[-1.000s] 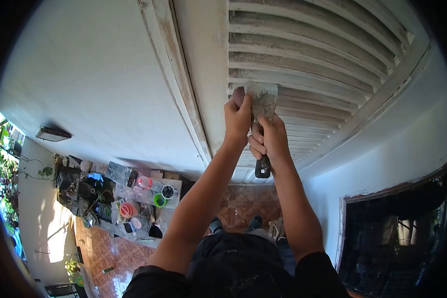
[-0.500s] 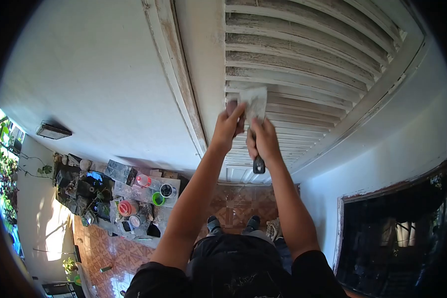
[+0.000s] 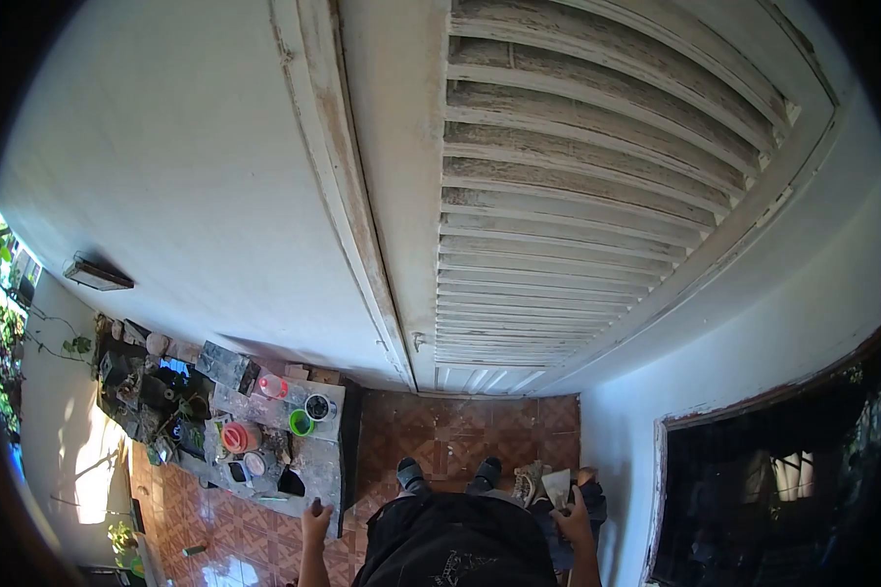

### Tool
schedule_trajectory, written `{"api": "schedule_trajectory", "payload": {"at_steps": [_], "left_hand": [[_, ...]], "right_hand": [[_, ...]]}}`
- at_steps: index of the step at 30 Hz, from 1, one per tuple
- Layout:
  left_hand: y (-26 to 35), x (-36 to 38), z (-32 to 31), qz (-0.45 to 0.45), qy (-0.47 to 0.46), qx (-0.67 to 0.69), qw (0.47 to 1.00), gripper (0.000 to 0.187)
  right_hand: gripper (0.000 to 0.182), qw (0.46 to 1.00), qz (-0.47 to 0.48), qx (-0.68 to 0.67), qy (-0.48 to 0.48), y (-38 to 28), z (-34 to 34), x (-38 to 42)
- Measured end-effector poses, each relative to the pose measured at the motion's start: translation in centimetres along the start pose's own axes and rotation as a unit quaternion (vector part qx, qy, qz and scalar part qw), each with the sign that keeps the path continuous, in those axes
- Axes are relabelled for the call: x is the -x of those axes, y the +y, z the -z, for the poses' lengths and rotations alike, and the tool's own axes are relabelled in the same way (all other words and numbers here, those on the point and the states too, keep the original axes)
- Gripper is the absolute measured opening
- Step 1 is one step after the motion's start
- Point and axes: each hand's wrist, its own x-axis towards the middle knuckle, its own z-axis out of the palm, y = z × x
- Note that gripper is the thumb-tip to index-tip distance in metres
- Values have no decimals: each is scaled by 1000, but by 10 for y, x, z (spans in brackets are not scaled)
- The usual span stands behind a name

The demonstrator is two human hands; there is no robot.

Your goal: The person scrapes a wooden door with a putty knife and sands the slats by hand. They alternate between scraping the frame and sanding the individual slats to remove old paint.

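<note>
My right hand (image 3: 576, 523), low on the right beside my body, is closed round a putty knife (image 3: 557, 484) whose broad pale blade points up. On the other side, my left hand (image 3: 315, 528) hangs near the cluttered table, its fingers closed on a small dark thing too hidden to name. In front of me stands a white louvred door (image 3: 558, 210), its slats worn and stained with bare patches. Neither hand touches the door.
On the left, a table (image 3: 323, 465) bears a green container (image 3: 301, 423), a red tub (image 3: 240, 437), a dark-filled bucket (image 3: 319, 407) and other clutter. Shoes (image 3: 527, 481) lie on the tiled floor (image 3: 440, 416) by my feet. A dark window (image 3: 768, 479) is on the right.
Both hands have dropped from in front of the slats, where they were close together at the blade, and moved apart to my sides. The putty knife went down with my right hand.
</note>
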Motion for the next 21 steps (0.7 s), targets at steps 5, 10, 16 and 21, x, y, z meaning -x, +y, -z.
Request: {"api": "schedule_trajectory", "payload": {"at_steps": [5, 10, 16, 21], "left_hand": [[125, -33, -56, -233, -36, -22, 972, 38], [313, -29, -168, -414, -124, -6, 902, 22], [469, 44, -205, -601, -62, 97, 791, 20], [581, 24, -182, -778, 189, 100, 590, 27]], "right_hand": [[74, 972, 224, 68, 28, -2, -30, -74], [66, 938, 343, -57, -8, -240, -44, -86], [58, 768, 523, 204, 308, -373, -16, -76], [59, 716, 529, 333, 310, -395, 32, -83]]}}
